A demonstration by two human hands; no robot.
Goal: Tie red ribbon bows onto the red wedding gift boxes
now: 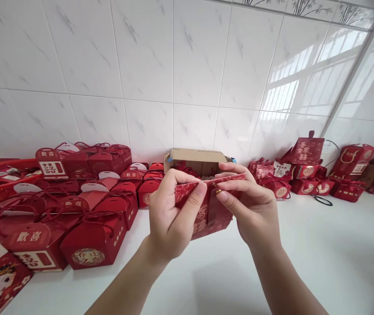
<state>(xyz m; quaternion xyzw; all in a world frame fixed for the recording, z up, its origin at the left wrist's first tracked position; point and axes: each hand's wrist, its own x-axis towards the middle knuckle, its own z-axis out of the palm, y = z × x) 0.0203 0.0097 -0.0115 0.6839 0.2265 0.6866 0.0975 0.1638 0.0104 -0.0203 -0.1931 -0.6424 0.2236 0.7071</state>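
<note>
A red patterned paper gift box (214,221) with pale characters on its front is held up in front of me, above the white table. My left hand (175,214) pinches its upper left edge between thumb and fingers. On the other side, my right hand (257,208) grips the upper right part, thumb and fingertips closed on the flap. A tiny gold-coloured bit (218,191) shows by the right thumb tip, too small to name. The box's back side and inside are hidden from view.
Rows of red gift boxes (91,238) with cord handles fill the left side. An open cardboard box (200,155) stands behind my hands against the tiled wall (147,65). More red boxes (308,151) and a black loop (323,201) lie at right on the white table (305,245).
</note>
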